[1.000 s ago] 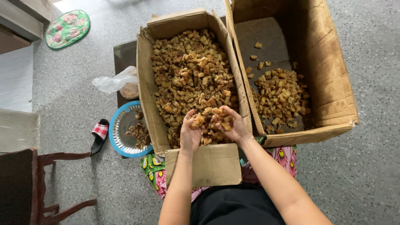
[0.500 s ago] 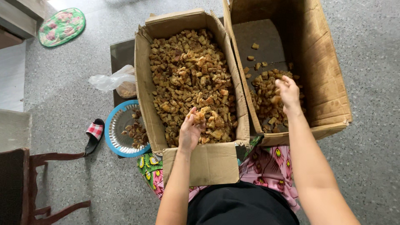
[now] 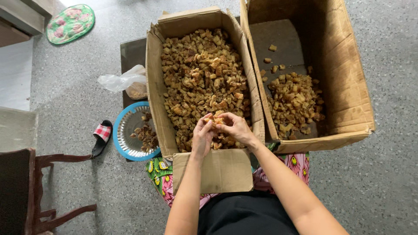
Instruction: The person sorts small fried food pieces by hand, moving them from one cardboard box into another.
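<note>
Closest to us there's a dark stretch of clothing at the bottom edge, cut off by the frame, with a bright flowery cloth (image 3: 162, 174) in pink and green poking out either side of our arms. Both our hands are down in the near end of the left cardboard box (image 3: 153, 87): left hand (image 3: 203, 139) and right hand (image 3: 235, 129) come together with fingers curled around a small clump of brown chunks (image 3: 216, 118), pinched between the fingertips of both. We can't really tell how many pieces are in there, the fingers cover most of it. That box is soft, creased and a bit beat up, its front flap (image 3: 217, 172) folded down toward us, and it's packed nearly full with rough, crumbly, golden-brown cube-ish bits. The right cardboard box (image 3: 348, 78) touches it side by side and holds a much smaller pile (image 3: 294, 102), with bare dark bottom showing at the far end plus a few stray pieces. Left of the boxes sits a round shiny plate with a blue rim (image 3: 124, 137), partly tucked under the box wall, then a crumpled clear plastic bag (image 3: 119, 80). A checkered slipper (image 3: 102, 135) lies on the speckled grey floor, a dark wooden chair (image 3: 30, 187) is cropped at the corner, and far off there's a green flowered mat (image 3: 70, 24).
</note>
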